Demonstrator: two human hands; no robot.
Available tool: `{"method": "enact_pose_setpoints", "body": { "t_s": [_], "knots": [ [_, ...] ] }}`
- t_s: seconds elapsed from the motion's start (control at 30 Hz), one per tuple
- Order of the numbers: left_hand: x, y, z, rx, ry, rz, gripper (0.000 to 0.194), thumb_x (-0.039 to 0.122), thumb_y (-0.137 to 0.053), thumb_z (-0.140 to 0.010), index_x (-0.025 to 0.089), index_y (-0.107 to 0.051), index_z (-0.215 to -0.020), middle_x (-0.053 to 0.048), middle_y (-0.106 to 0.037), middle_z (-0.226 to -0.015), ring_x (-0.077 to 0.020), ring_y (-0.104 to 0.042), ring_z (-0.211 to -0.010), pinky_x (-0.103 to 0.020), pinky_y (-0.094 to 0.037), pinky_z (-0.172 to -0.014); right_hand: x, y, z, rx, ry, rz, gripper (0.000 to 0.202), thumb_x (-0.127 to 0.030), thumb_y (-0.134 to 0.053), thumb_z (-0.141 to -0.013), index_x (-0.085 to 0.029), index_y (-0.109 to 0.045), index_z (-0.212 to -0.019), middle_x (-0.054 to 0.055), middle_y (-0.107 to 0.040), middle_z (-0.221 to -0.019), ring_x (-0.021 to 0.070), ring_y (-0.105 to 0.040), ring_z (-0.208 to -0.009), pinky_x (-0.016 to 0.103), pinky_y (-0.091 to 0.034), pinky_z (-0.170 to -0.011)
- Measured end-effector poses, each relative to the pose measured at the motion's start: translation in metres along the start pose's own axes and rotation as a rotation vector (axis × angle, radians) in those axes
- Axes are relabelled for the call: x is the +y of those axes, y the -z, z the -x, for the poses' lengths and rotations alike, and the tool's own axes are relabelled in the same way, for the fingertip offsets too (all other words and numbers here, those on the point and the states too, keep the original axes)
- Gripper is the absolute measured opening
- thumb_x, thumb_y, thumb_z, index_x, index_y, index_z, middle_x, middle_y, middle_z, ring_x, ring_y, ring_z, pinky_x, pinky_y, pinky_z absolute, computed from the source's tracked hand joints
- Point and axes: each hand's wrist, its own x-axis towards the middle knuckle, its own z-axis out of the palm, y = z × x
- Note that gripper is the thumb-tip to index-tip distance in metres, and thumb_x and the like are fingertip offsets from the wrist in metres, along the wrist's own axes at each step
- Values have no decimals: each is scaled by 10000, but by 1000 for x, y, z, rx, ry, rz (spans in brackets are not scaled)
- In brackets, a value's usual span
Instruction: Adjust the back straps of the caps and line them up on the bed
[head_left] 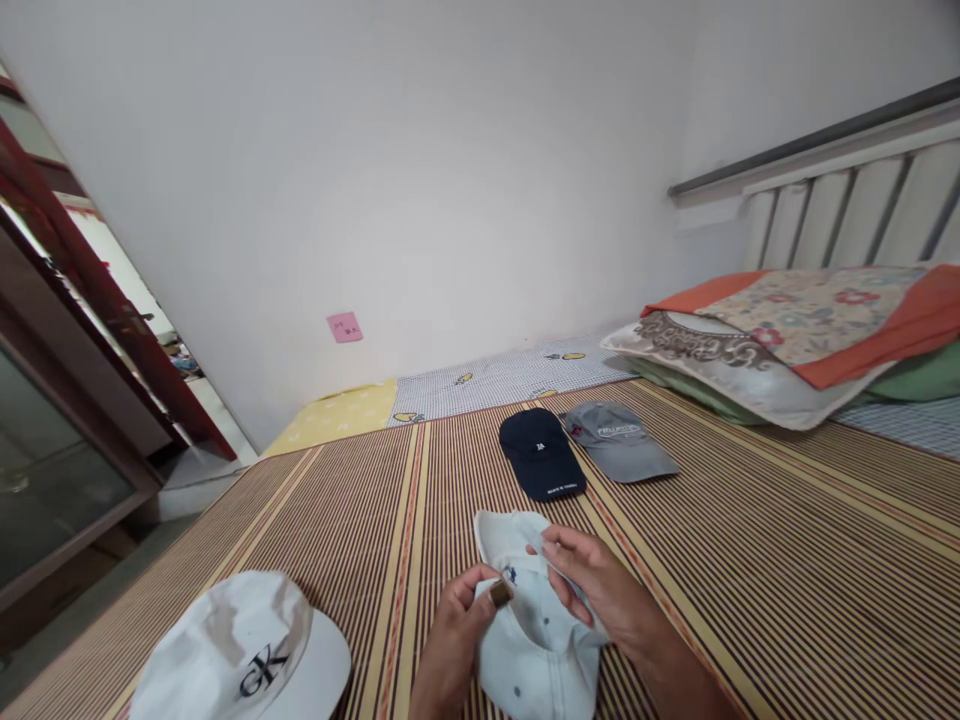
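A pale blue cap (517,650) lies on the striped mat at the bottom centre, its brim pointing away and its back opening toward the hands. My left hand (461,620) pinches the strap end with a brownish metal buckle (500,593) at the cap's left side. On the other side, my right hand (592,580) has its fingers curved around the cap's right edge, the fingertips near the back opening. A small dark blue mark shows on the cap between the hands.
A white cap (225,640) with black letters is at the lower left. Beyond the hands, a navy cap (540,450) touches a grey cap (622,440) on the striped mat (360,520). Pillows (795,320) are stacked at the right, by a radiator (862,205). A pink note (345,327) is on the wall.
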Motion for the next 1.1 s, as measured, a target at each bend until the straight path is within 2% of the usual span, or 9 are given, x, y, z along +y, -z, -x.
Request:
{"method": "enact_pose_setpoints", "body": {
  "t_s": [0.13, 0.2, 0.33, 0.43, 0.6, 0.7, 0.8, 0.93, 1.1],
  "knots": [
    [1, 0, 0, -9, 23, 48, 435, 509, -895, -727, 144, -662, -772, 22, -596, -609, -55, -430, -506, -181, -299, -498, -6, 1, 4, -106, -9, 75, 476, -653, -684, -839, -180, -634, -867, -39, -631, -572, 58, -434, -371, 211, -283, -404],
    [3, -2, -2, -11, 37, 93, 418, 482, -904, -725, 147, -655, -751, 16, -614, -606, -56, -454, -502, -179, -310, -501, -9, -1, 5, -104, 5, 77, 441, -616, -694, -832, -184, -609, -806, -18, -667, -656, 44, -428, -395, 207, -269, -407],
    [6, -1, -8, -37, 45, 173, 435, 468, -930, -696, 148, -635, -706, 10, -627, -604, -63, -499, -518, -176, -355, -522, -7, -8, 3, -101, -19, 92, 417, -600, -708, -822, -196, -604, -841, -70, -574, -551, 29, -247, -364, 219, -148, -388],
    [3, 3, -14, -34, 54, 217, 428, 442, -945, -682, 146, -636, -710, 11, -630, -612, -65, -506, -526, -177, -368, -526, 0, -10, 0, -81, 8, 144, 439, -626, -700, -836, -196, -610, -822, -81, -518, -493, 47, -288, -369, 218, -176, -392],
    [-3, 10, -17, -31, 51, 233, 398, 421, -933, -708, 151, -642, -727, 23, -602, -622, -63, -461, -537, -181, -343, -513, 8, -13, -1, -131, 11, 147, 381, -561, -661, -891, -199, -591, -795, -33, -635, -589, 43, -340, -351, 213, -198, -377],
    [-5, 11, -15, -19, 52, 233, 381, 413, -928, -717, 148, -656, -749, 21, -596, -636, -64, -463, -543, -180, -336, -518, 6, -14, 0, -147, -17, 154, 321, -495, -675, -872, -203, -584, -778, -63, -558, -528, 45, -286, -373, 213, -196, -400],
    [-5, 10, -13, -6, 50, 231, 368, 398, -929, -719, 150, -659, -756, 15, -599, -655, -70, -474, -567, -182, -348, -541, 3, -14, 1, -125, -1, 213, 265, -429, -664, -862, -196, -597, -757, -66, -508, -509, 67, -338, -433, 218, -256, -458],
    [-5, 11, -13, -36, 62, 207, 442, 468, -942, -679, 145, -650, -752, 25, -561, -627, -65, -417, -539, -186, -308, -516, 2, -11, 2, -99, 9, 317, 187, -348, -636, -843, -193, -608, -742, -55, -503, -541, 97, -428, -497, 238, -338, -524],
    [-5, 12, -13, -71, 78, 147, 498, 535, -931, -661, 144, -632, -738, 30, -533, -613, -63, -381, -522, -191, -279, -504, -5, -8, 6, -133, -4, 340, 182, -361, -622, -814, -194, -600, -745, -44, -515, -615, 103, -440, -530, 246, -332, -529]
  ]
}}
